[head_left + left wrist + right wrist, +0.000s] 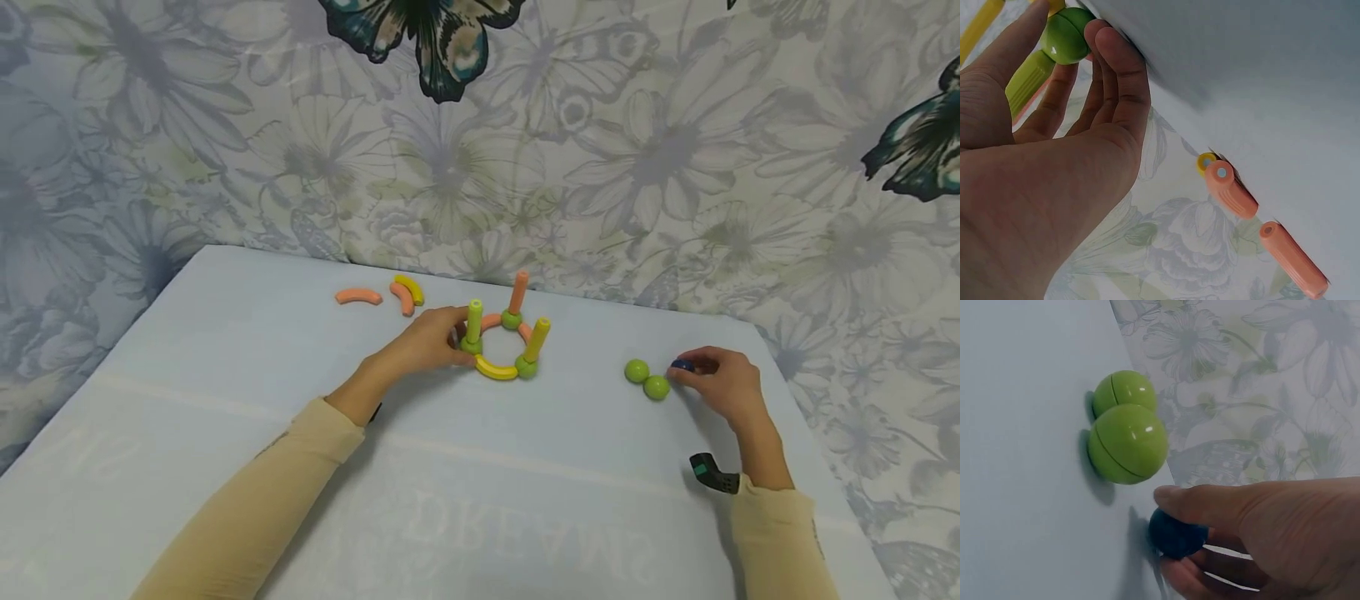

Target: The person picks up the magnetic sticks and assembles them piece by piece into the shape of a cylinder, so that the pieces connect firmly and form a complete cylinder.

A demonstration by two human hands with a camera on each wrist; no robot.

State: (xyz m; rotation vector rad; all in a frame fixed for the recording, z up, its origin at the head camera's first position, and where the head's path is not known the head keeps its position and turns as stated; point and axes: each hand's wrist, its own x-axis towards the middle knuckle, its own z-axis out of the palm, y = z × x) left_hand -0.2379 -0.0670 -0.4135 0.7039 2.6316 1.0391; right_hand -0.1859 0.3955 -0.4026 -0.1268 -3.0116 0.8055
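A ring of curved coral and yellow pieces [497, 371] joined by green balls lies on the table. From its balls rise a lime rod [475, 317], a coral rod [519, 292] and a yellow rod [537, 337]. My left hand [433, 340] holds the ring's left green ball [1067, 36], thumb on one side and fingers curled on the other. Over on the right, my right hand [722, 382] pinches a dark blue ball [1175, 534] between thumb and fingers. Two loose green balls [1127, 445] sit side by side just left of that hand.
Behind my left hand lie a loose coral curved piece [358, 296], another coral one [402, 298] and a yellow one [410, 288] against it. The white table [570, 442] ends at a flower-patterned wall [600, 167]. A black device [712, 475] juts from my right wrist.
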